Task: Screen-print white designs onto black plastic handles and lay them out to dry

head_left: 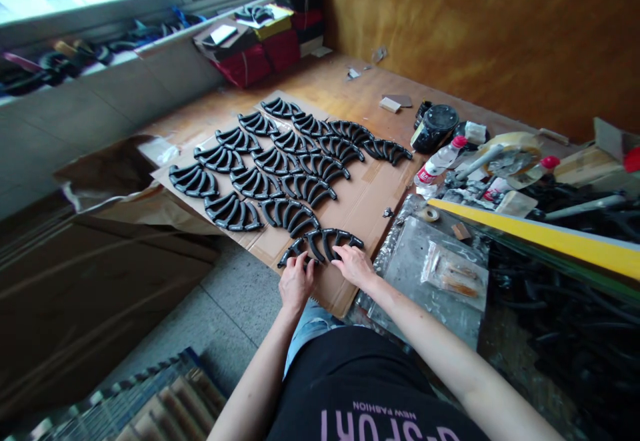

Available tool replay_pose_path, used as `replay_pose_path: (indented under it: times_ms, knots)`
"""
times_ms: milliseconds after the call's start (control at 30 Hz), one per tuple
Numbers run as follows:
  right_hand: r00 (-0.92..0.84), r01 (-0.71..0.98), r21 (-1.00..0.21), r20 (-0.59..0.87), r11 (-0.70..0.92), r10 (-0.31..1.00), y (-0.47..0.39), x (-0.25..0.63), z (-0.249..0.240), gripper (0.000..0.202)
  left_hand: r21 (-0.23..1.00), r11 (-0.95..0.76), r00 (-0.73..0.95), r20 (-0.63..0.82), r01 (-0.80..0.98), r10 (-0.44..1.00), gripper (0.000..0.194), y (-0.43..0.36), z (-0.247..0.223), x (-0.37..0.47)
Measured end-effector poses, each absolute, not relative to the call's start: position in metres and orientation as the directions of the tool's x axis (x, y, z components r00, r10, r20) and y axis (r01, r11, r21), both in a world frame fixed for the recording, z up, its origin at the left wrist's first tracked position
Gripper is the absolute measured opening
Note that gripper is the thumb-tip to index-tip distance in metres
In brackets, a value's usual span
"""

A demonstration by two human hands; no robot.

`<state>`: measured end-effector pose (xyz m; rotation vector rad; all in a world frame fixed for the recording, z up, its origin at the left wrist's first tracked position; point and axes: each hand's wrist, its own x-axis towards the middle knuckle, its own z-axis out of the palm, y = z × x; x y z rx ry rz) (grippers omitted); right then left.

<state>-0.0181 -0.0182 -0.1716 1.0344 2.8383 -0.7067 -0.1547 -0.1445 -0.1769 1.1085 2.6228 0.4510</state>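
Rows of curved black pieces [285, 141], set in fan-shaped groups, lie on a flat cardboard sheet [350, 207]. The nearest group [327, 242] is at the sheet's front edge, its pieces more widely spaced than in the others. At this group's left end, my left hand [297, 281] has its fingers bent and closed on a black piece. My right hand [353, 264] touches the group's right part with its fingertips; its fingers are bent, and whether they grip a piece is too small to tell.
To the right stand a bottle with a red cap [440, 161], a black jar [434, 129], a tape roll [515, 154] and a yellow-edged bar [540, 234]. A bag of small brown items [455, 273] lies on a grey board. Red and black boxes [250, 61] stand at the back left.
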Motion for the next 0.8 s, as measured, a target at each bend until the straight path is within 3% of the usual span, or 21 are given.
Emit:
replay_pose_path:
  times_ms: [167, 400, 800]
  knots:
    - [-0.796, 0.597, -0.419, -0.199, 0.685, 0.572, -0.016, -0.016, -0.166, 0.037, 0.442, 0.602, -0.637, -0.086, 0.665, 0.766, 0.042, -0.142, -0.184, -0.161]
    - [-0.753, 0.654, -0.287, -0.163, 0.700, 0.638, -0.035, -0.040, -0.139, 0.042, 0.587, 0.542, -0.621, -0.085, 0.601, 0.780, 0.043, -0.156, -0.190, -0.162]
    - [-0.631, 0.776, -0.261, -0.331, 0.574, 0.702, -0.055, -0.072, -0.137, 0.044, 0.463, 0.584, -0.543, -0.236, 0.666, 0.806, 0.041, -0.142, -0.169, -0.176]
